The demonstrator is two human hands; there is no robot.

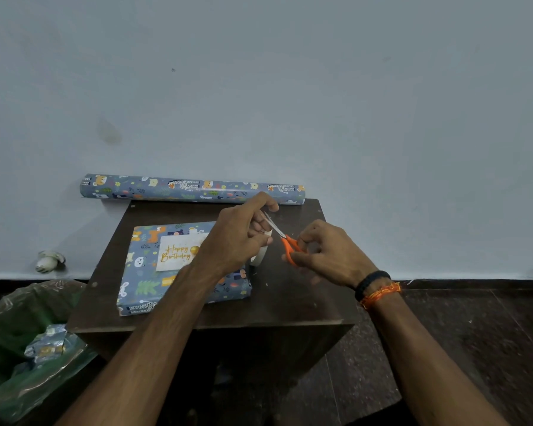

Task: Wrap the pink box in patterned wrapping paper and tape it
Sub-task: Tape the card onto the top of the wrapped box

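The wrapped box (pixel 166 265) lay flat on the left half of the dark wooden stand (pixel 290 302), already covered in blue animal-print paper, with a white "Happy Birthday" card (pixel 176 252) face up on its top. No pink showed anywhere, so the wrapping looked largely done and only taping seemed left. Just right of the box, the left hand (pixel 237 238) was raised over the stand, its fingers curled and pinching what appeared to be a strip drawn up from the tape roll (pixel 260 255) hanging below it, probably to keep the strip taut for a cut. The right hand (pixel 323 253) had its fingers clamped through the handles of the orange scissors (pixel 285 239), the blades pointing up-left at that strip. Whether the blades had closed could not be told. The wrapping paper roll (pixel 191 189) lay along the wall at the stand's far edge, out of the way. A green-lined bin (pixel 19 348) with paper scraps stood at the left.
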